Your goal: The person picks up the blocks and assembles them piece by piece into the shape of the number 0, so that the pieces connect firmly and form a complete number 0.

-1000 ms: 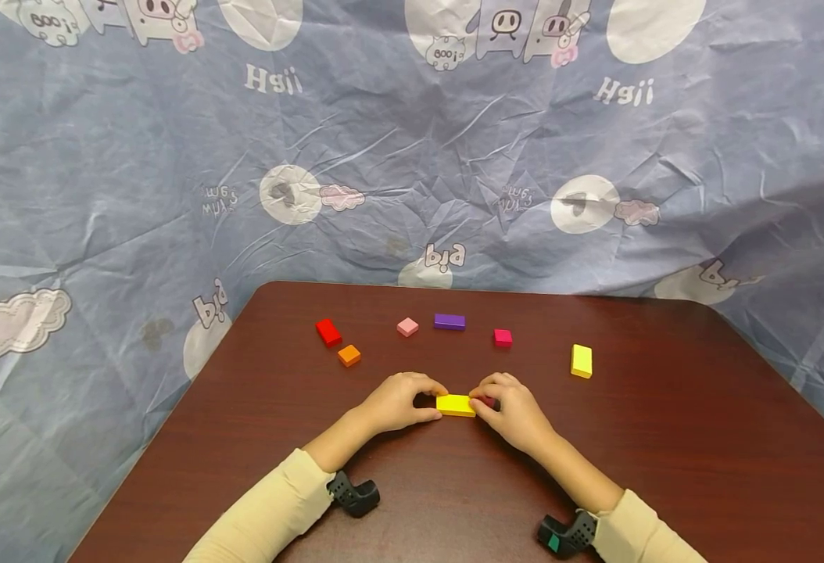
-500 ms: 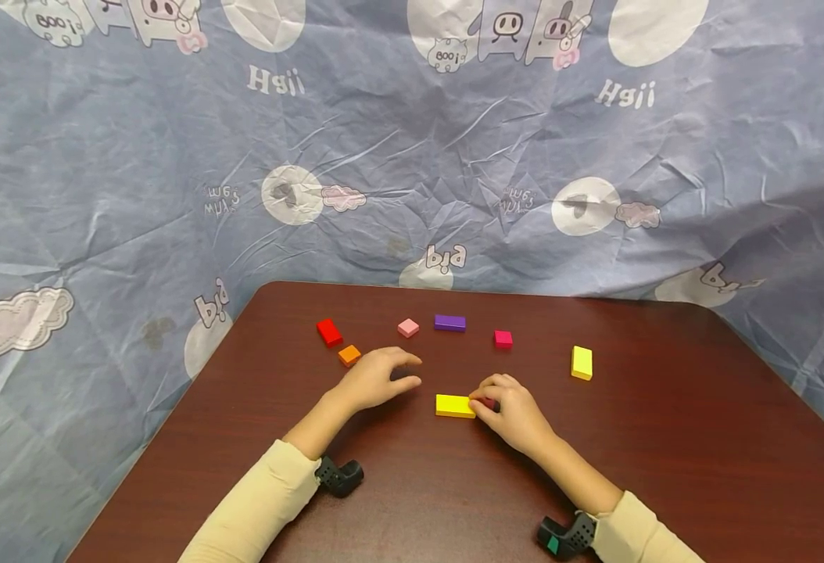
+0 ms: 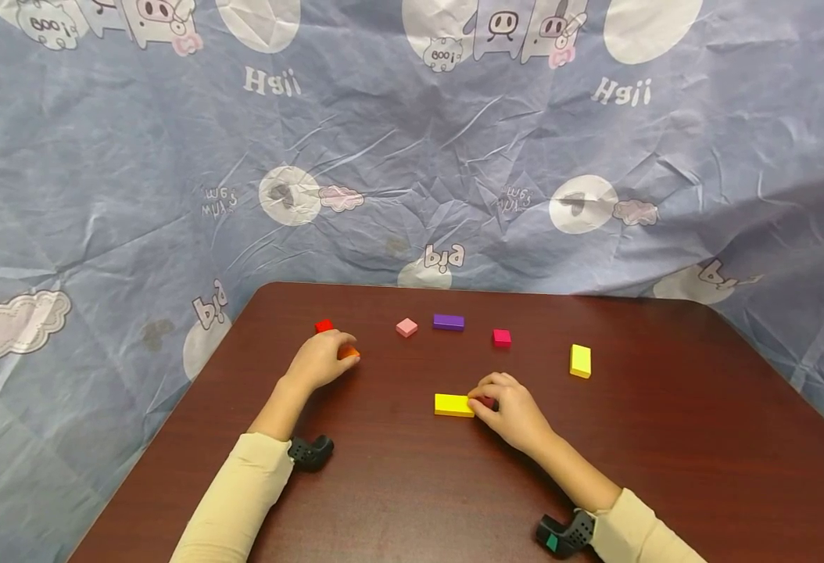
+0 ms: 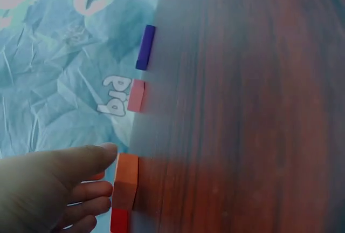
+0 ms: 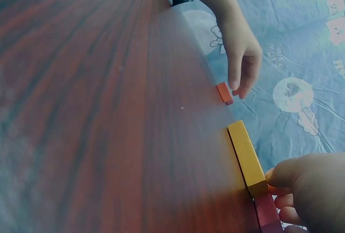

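Observation:
My left hand [image 3: 317, 362] is at the small orange block [image 3: 351, 353], thumb and fingers parted on either side of it. In the left wrist view, the thumb tip lies right by the upper edge of that block, with the other fingers behind it. A red block [image 3: 324, 325] sits just beyond, partly hidden by the hand. My right hand [image 3: 515, 412] pinches the right end of a long yellow block [image 3: 452, 405] lying on the table. A dark red block [image 5: 268, 213] adjoins that end, mostly covered by the right hand in the head view.
Along the back of the brown table [image 3: 398, 477] lie a pink block [image 3: 406, 328], a purple block [image 3: 449, 322] and a magenta block [image 3: 501, 338]. Another yellow block [image 3: 580, 361] is to the right. A blue printed cloth [image 3: 384, 156] hangs behind the table.
My left hand has let go of the long yellow block's left end and moved left and away to the orange block. The right hand has stayed in place.

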`<state>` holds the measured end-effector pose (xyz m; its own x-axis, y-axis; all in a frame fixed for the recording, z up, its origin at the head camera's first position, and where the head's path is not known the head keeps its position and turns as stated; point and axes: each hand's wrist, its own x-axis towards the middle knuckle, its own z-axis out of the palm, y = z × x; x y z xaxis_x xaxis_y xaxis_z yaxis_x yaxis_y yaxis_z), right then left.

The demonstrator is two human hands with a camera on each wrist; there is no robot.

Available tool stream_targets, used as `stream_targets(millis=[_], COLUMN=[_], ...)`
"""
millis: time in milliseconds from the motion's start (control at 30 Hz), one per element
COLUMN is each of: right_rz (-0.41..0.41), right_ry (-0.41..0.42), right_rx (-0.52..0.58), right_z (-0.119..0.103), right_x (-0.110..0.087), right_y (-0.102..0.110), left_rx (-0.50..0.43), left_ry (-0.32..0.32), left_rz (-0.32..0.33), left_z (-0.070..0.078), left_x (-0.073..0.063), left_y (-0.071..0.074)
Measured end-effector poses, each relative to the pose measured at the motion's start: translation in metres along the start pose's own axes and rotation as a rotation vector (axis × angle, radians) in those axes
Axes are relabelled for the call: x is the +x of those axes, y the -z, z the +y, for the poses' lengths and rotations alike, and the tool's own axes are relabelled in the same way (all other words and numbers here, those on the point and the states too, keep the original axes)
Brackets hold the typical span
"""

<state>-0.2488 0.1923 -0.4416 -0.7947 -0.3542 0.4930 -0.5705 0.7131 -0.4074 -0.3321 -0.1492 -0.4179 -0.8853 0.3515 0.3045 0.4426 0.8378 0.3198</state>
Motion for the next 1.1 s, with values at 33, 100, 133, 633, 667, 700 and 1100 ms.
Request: stream_targets(millis=[33, 100, 133, 633, 667, 700, 1100], right_rz=[-0.001, -0.003, -0.002, -0.008, -0.007, -0.007, -0.002], right_ry=[-0.001, -0.003, -0.003, -0.013, -0.013, -0.012, -0.007], right_rx=[0.000, 0.000, 0.000, -0.004, -0.002, -0.001, -0.004], right_z=[0.000, 0.000, 0.000, -0.001, -0.001, -0.001, 0.001], right_x=[0.000, 0.000, 0.000, 0.000, -0.001, -0.001, -0.001], right_y=[0.000, -0.001, -0.001, 0.000, 0.000, -0.001, -0.001], left_rx=[-0.002, -0.005, -0.007, -0.106, -0.117, -0.126, -0.199], left_ry=[0.007, 0.023, 0.032, 0.056, 0.052, 0.048, -0.013], left_rz=[-0.005, -0.018, -0.026, -0.022, -0.016, -0.011, 0.000], left_z=[-0.002, -0.006, -0.007, -0.006, -0.005, -0.004, 0.018], left_x=[-0.001, -0.001, 0.000, -0.002, -0.001, -0.001, 0.002], left_y=[-0.001, -0.003, -0.003, -0.006, -0.006, -0.006, -0.010])
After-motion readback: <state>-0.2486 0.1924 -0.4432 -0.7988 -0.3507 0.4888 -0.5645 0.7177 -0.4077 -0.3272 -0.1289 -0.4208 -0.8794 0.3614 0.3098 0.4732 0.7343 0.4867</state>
